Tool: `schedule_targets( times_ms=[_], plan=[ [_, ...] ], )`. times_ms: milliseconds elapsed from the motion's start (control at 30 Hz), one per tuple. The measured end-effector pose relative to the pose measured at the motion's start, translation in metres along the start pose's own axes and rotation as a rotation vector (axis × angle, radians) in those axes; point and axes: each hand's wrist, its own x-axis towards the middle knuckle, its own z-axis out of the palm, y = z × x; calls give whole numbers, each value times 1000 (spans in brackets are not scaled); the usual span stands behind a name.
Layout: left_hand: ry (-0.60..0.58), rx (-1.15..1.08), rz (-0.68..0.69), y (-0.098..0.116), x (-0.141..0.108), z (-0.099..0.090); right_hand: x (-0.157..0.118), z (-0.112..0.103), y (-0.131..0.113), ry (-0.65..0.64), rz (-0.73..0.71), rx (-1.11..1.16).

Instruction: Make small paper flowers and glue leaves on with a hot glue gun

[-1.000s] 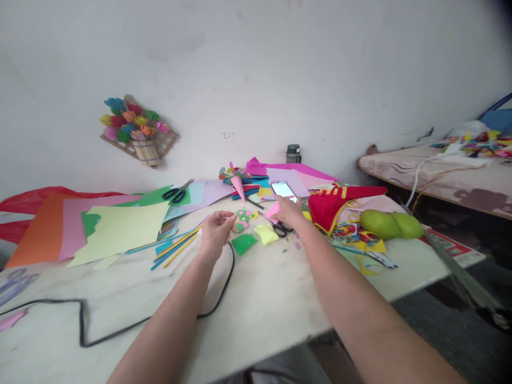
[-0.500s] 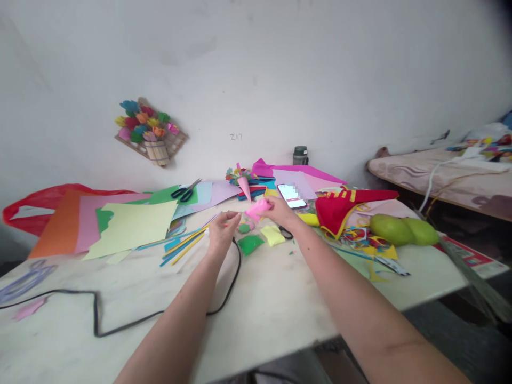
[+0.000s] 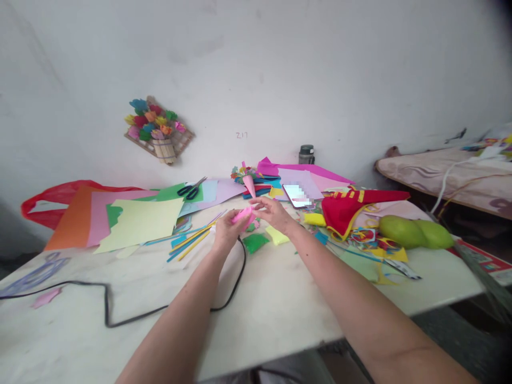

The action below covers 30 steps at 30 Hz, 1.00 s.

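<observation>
My left hand (image 3: 226, 230) is closed around a small bright pink packet (image 3: 242, 214), which looks like the soft-clay packets on the table. At the packet's right end, the fingertips of my right hand (image 3: 272, 214) pinch its edge; their exact grip is partly hidden. Just below the hands lie a green packet (image 3: 255, 243) and a light yellow packet (image 3: 277, 235). Left of my left hand is a bunch of yellow and blue paper strips (image 3: 191, 246). A pink paper cone with small colourful flowers (image 3: 248, 185) lies behind the hands.
Coloured paper sheets (image 3: 140, 221) and dark-handled scissors (image 3: 192, 189) cover the back left. A phone (image 3: 295, 195), a red cloth piece (image 3: 343, 212), green fruits (image 3: 404, 232) and a cutter (image 3: 403, 269) are on the right. A black cable (image 3: 136, 319) crosses the front.
The pink packet has passed from my right hand into my left. My hands have come together, with the right fingers now at the packet's edge. The view has shifted slightly left.
</observation>
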Motion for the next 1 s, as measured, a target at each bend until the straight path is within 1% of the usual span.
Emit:
schedule_targets(
  times_ms=[67, 133, 233, 333, 567, 700, 833, 1000],
  plan=[
    [-24, 13, 32, -2, 1, -1, 0, -2, -2, 54, -50, -59],
    [-43, 14, 30, -3, 1, -2, 0, -3, -3, 79, -106, -122],
    [-53, 14, -6, -4, 1, -2, 1, -3, -2, 58, -163, -217],
    [-45, 26, -7, -5, 2, -2, 2, -4, 3, 28, -188, -305],
    [23, 180, 59, -4, 2, -2, 1, -5, 7, 29, -198, -465],
    [25, 250, 78, 3, -1, -3, 0, -4, 5, 14, -183, -541],
    [15, 315, 85, 6, -3, -6, 1, -4, 6, 15, -181, -556],
    [30, 424, 91, 6, -3, -6, 2, -4, 8, 23, -138, -548]
  ],
)
